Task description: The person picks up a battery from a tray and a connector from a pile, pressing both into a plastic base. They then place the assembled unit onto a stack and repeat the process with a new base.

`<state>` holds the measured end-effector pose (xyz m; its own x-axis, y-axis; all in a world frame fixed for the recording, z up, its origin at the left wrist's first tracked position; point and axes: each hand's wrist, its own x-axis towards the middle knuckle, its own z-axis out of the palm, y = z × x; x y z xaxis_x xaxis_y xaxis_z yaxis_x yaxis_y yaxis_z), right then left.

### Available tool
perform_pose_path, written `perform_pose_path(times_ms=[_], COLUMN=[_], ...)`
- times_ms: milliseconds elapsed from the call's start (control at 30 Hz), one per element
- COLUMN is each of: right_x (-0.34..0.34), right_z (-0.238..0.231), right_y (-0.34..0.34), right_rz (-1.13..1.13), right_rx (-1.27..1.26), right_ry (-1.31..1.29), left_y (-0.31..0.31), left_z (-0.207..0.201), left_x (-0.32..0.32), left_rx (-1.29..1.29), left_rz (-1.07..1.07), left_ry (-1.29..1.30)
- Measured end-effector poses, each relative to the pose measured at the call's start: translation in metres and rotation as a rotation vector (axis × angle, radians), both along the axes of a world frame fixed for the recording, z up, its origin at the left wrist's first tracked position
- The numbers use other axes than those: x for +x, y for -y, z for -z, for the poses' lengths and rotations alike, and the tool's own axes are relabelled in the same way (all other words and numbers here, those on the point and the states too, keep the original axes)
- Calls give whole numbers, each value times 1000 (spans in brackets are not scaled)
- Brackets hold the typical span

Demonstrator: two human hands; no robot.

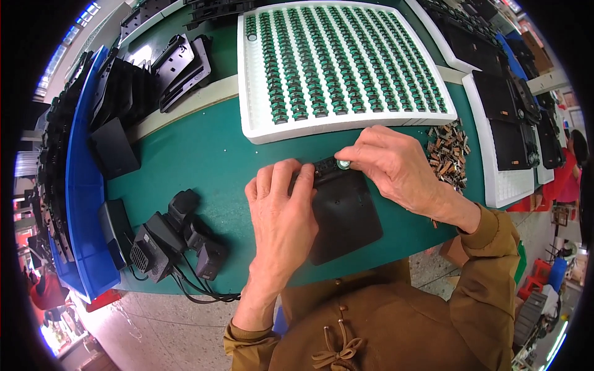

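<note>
A black plastic panel [348, 216] lies on the green table in front of me, with a narrow raised strip along its far edge. My left hand [279, 207] is closed on the panel's left side, thumb and fingers near that far strip. At the strip's right end, my right hand [394, 166] pinches a small round part [343, 164], silvery with a green rim. This part touches or sits just over the strip; which one I cannot tell. My fingertips partly cover it.
A white foam tray [247, 93] with rows of small green-and-black parts stands beyond my hands. Small metal-and-brown pieces [448, 154] are heaped at right. Black devices with cables [164, 238] lie left, beside a blue bin [86, 185]. Another foam tray [489, 148] holds black panels.
</note>
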<state>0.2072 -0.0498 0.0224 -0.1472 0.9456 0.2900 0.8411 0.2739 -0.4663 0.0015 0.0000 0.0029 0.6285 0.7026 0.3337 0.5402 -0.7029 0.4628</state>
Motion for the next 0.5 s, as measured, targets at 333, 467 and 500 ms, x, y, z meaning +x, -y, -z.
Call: perform_pose_path(times_ms=[333,467,500], right_x=[-6,-6,-6], right_z=[8,4,3], right_y=[3,2,2], right_rz=[140,238,257], right_rx=[-73,-328,-380], right_ry=[-213,-511,-567], left_y=[0,0,0], left_z=[0,0,0], left_x=[1,1,1], left_rx=[1,-4,-4], left_rz=[1,-3,-7], left_ry=[9,4,-1])
